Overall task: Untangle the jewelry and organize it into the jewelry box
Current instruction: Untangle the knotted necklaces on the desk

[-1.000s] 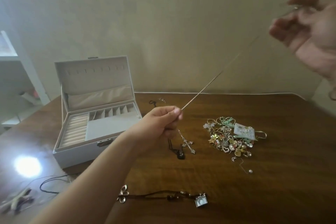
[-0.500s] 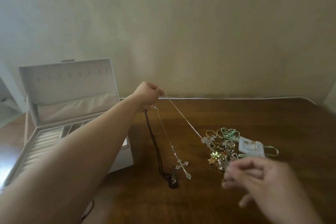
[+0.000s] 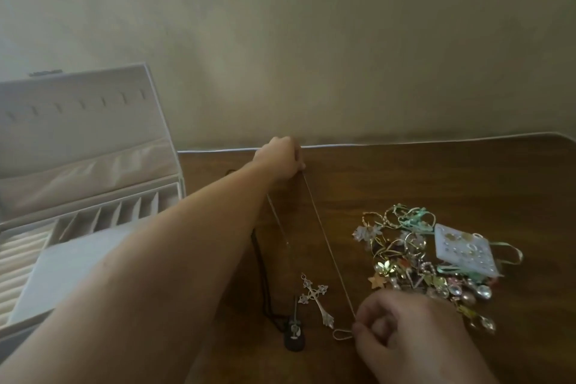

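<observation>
Left hand [image 3: 282,159] outstretched, pinching chain [image 3: 327,246]

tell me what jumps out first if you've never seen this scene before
A thin silver chain is stretched across the dark wooden table, pinched at the far end by the left hand and at the near end by the right hand. Right of it lies a glittering tangled pile of jewelry. An open white jewelry box stands at the left edge, and a cross pendant lies between the chain and the left arm.
</observation>
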